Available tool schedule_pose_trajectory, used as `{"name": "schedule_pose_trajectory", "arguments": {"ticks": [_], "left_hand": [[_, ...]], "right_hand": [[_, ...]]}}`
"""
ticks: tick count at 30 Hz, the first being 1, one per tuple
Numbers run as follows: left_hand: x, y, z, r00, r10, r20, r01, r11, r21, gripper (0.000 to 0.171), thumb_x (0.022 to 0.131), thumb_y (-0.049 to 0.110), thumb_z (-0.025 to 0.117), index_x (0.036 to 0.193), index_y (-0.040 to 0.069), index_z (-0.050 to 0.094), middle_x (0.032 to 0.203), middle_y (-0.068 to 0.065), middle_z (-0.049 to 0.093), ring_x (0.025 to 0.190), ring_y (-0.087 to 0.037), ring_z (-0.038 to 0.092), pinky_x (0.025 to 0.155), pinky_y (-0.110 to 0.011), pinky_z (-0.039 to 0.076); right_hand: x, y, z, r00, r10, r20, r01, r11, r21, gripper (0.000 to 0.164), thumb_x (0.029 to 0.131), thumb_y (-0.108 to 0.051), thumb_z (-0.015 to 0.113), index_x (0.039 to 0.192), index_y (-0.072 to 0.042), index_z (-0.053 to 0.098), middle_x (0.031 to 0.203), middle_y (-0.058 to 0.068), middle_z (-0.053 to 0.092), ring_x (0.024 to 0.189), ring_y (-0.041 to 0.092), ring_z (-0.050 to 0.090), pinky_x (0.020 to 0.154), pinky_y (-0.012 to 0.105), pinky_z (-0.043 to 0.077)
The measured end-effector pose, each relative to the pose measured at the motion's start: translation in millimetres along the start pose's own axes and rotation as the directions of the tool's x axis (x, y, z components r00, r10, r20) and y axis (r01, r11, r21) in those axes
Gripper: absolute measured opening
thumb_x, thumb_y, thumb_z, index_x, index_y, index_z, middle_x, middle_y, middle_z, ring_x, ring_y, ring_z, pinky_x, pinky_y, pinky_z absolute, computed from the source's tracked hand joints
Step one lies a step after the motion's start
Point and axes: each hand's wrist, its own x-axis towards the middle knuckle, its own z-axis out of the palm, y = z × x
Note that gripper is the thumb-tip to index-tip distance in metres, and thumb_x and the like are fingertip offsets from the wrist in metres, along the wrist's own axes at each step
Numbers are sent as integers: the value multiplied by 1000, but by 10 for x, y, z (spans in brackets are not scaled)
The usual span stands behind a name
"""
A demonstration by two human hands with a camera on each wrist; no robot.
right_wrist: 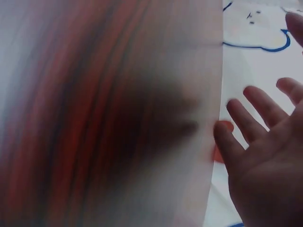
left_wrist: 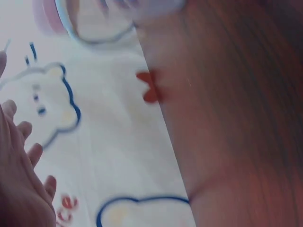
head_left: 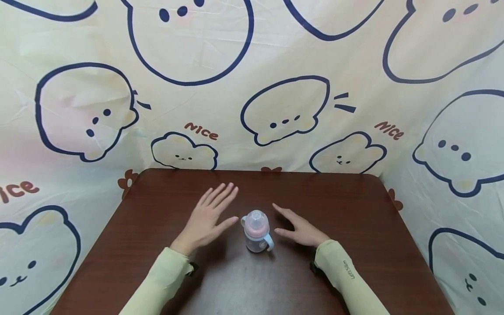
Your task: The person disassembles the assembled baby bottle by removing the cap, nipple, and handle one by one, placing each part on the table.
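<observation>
Standing upright, two-handled bottle [head_left: 257,240] with pink collar [head_left: 257,230] is seen on brown tabletop [head_left: 334,201], flanked by left hand [head_left: 208,218], fingers outstretched, and right hand [head_left: 302,229], fingers spread nearly straight; pale-green sleeves [head_left: 159,280] worn; scene backed by cartoon-printed cloth [head_left: 222,105].

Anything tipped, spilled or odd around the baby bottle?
Nothing stands out: the two-handled baby bottle stands upright on the brown table between the left hand and right hand, with no spill visible.
</observation>
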Motion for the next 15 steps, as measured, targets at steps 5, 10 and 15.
{"name": "schedule_pose_trajectory", "arguments": {"ticks": [5,10,15], "left_hand": [[113,294,48,993,116,10,-115,992,-45,72,104,62,44,166,30,24,171,2,28,158,-26,27,127,-54,20],[177,488,114,982,187,24,-185,981,-66,64,106,58,44,164,35,29,172,8,25,158,-22,27,126,-54,25],[191,574,200,975,221,20,-219,972,-83,64,105,51,53,163,33,31,171,10,26,155,-22,33,124,-52,29]], "right_hand": [[47,-100,61,996,-78,39,78,997,19,76,96,-48,72,161,-33,36,164,-2,41,152,25,38,121,59,33],[96,-160,94,986,-152,73,152,988,8,65,96,-38,74,154,-20,50,155,1,53,145,24,48,118,54,39],[137,-191,141,978,-182,99,179,983,39,65,92,-30,79,151,-17,53,153,0,55,144,22,49,120,52,37]]}}
